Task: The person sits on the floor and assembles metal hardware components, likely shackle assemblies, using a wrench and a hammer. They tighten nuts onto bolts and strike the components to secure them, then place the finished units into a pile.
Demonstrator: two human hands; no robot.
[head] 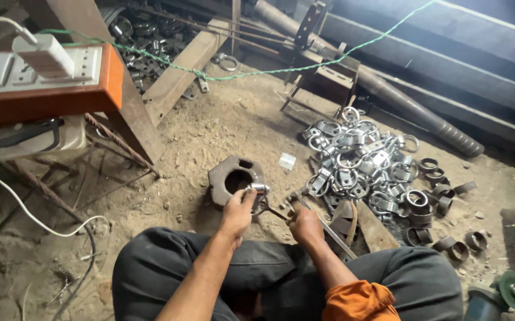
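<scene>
A person sits cross-legged on a dusty dirt floor [210, 137], seen from above. The left hand [238, 209] is closed around a small shiny metal clamp ring [258, 190], pinching it against the top edge of a heavy rusty iron block [234, 177] that has a round hole through its middle. The right hand [305, 224] is closed around the handle of a thin metal tool [276, 212], whose tip reaches toward the ring; the exact kind of tool is hard to tell. The block stands on the floor just in front of the person's knees, and the ring rests at its near right rim.

To the right lies a loose pile of similar shiny clamps [358, 163], with darker plain steel rings [436, 178] scattered beyond it. A small white box [287, 161] sits between the block and the pile. At upper left an orange-edged board carries a white power strip [8, 68] with a plug in it. A green cord [257, 72] stretches across the scene, and a long ribbed steel bar [424, 116] lies at upper right. A green-disced grinder [504, 291] is at the lower right corner.
</scene>
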